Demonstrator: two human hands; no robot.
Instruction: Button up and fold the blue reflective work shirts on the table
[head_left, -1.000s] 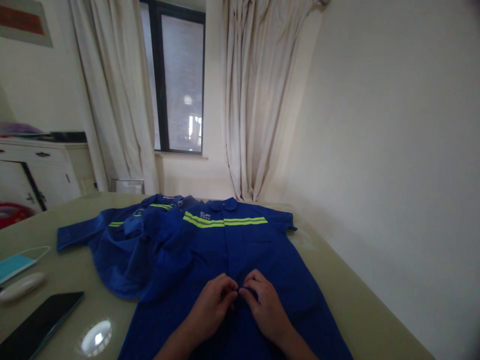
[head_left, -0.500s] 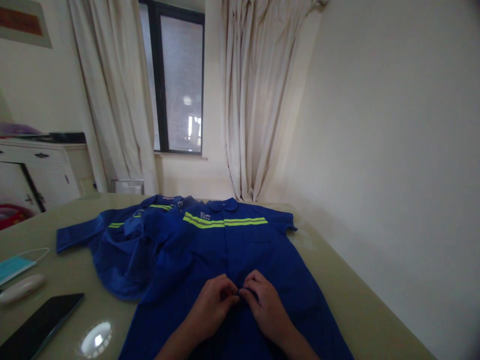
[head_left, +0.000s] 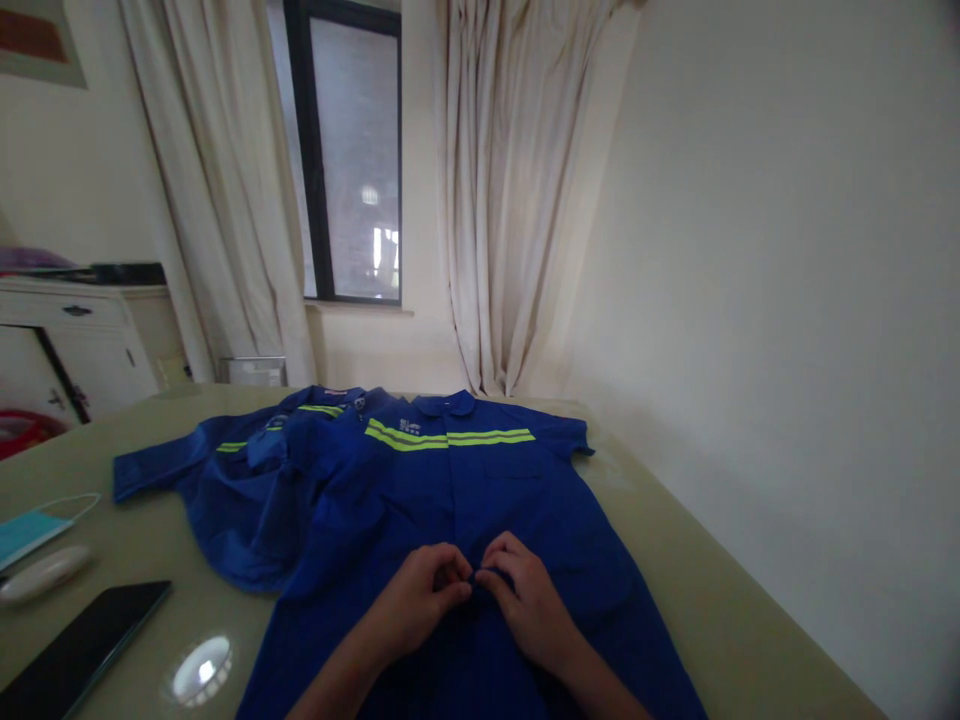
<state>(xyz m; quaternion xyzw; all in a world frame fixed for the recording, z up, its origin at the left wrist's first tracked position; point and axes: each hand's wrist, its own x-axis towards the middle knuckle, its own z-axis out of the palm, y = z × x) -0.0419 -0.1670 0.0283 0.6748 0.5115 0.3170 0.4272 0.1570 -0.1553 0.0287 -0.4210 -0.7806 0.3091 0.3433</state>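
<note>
A blue short-sleeved work shirt [head_left: 495, 500] with a yellow-green reflective band across its chest lies spread out, collar at the far end. Over its front placket, my left hand [head_left: 429, 592] pinches the cloth between thumb and fingers. Close beside it, fingertips nearly meeting, my right hand [head_left: 525, 600] also pinches the placket's edge. Whether a button is between the fingers cannot be made out. A second blue garment [head_left: 247, 520], with similar bands and a long sleeve stretched left, lies rumpled against the shirt's left side.
The shirt lies on a greenish, glossy table [head_left: 720, 600] beside a wall. At left are a black phone or tablet [head_left: 86, 640], a pale oval object [head_left: 45, 575] and a light-blue face mask [head_left: 34, 535]. Curtains [head_left: 495, 200] and a window [head_left: 356, 160] stand behind; a white cabinet [head_left: 75, 340] is far left.
Both hands keep their pinch on the placket and have shifted very slightly left and up. The view has tilted a little; the garments lie as before.
</note>
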